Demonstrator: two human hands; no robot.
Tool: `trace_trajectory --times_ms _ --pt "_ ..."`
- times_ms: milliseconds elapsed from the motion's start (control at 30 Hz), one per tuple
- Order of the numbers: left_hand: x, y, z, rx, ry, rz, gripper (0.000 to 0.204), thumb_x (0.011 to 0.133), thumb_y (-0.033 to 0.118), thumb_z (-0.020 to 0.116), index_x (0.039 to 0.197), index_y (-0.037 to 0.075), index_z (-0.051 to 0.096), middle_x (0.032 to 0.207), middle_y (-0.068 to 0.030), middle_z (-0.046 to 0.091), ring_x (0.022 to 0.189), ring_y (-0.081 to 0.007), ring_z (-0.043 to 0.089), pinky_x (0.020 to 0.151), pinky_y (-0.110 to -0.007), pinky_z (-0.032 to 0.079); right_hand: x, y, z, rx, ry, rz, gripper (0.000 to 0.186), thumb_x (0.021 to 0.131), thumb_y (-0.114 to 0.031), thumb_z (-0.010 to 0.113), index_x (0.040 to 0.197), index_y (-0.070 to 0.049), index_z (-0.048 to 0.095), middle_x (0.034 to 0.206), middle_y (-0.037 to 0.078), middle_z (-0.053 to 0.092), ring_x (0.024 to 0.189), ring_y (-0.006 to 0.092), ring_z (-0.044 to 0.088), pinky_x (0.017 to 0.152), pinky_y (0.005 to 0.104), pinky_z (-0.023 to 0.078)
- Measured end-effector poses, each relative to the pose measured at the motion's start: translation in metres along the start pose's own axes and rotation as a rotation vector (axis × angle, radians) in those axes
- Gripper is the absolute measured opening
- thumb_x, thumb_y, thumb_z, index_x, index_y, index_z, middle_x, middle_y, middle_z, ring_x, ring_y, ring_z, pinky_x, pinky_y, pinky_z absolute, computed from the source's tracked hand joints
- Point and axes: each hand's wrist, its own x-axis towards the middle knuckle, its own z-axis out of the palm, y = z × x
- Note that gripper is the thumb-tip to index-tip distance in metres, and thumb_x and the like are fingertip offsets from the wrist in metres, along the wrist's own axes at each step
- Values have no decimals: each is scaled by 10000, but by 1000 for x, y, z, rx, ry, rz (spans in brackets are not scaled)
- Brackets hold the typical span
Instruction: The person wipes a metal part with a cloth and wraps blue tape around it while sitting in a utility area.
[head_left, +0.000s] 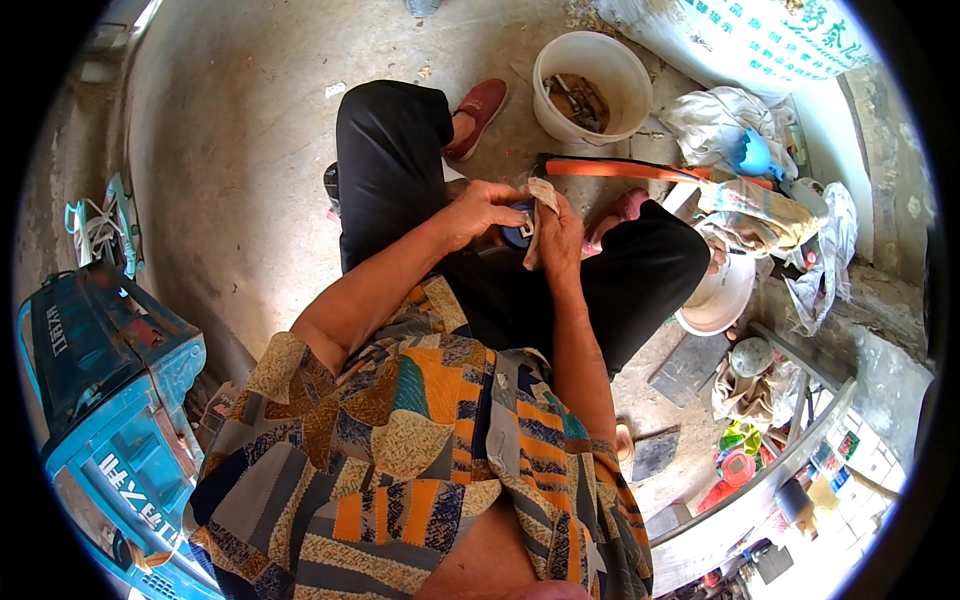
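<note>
Above my lap, my left hand (478, 213) and my right hand (561, 236) are close together. Between them is a small dark blue rounded object (513, 237) with a pale, metallic-looking piece on it; its kind is unclear. The fingers of my left hand are closed at its near left side, with the thumb lying over it. My right hand is closed around a strip of beige cloth (542, 193), which sticks out above the fingers and hangs down beside the blue object. The right fingertips are partly hidden behind the cloth.
A white bucket (548, 62) with brownish water and dark pieces stands ahead. Beyond my right hand lies a long orange-and-black bar (630, 170). Sacks, cloths and a pale basin (722, 300) crowd the right. A blue machine-like case (120, 420) stands at left.
</note>
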Motion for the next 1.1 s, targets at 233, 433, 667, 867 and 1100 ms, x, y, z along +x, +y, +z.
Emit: trace_trajectory --times_ms 233,433,667,867,1100 --pt "2 -3 -2 -33 -58 -21 411 770 67 623 1169 -19 570 899 -67 641 706 -123 617 585 -237 513 10 33 -5 146 41 38 267 919 -202 493 979 13 640 768 37 611 695 112 540 633 249 437" --pt "6 -6 -5 -262 -48 50 439 760 10 582 1196 -28 546 999 -88 622 830 -152 616 716 -286 522 4 17 -7 396 -17 185 258 920 -181 490 1018 16 624 837 26 616 710 99 557 631 224 446" --pt "3 -1 -5 -187 12 45 463 779 32 587 1238 1 529 1005 -60 617 866 -142 598 719 -286 502 -2 12 -10 495 -96 295 241 901 -177 529 1031 5 619 840 13 618 703 96 567 611 227 455" --pt "0 2 1 -71 10 39 456 798 53 591 1248 13 527 1009 -47 613 853 -125 585 699 -266 490 -8 10 -8 499 -59 270 228 895 -176 546 1010 5 621 828 10 617 705 86 559 621 222 448" --pt "5 -7 1 4 6 95 446 798 51 594 1235 -7 527 1045 -62 600 868 -124 586 727 -264 499 -4 23 -1 373 70 203 226 903 -174 530 978 17 624 802 18 598 701 88 546 620 226 439"
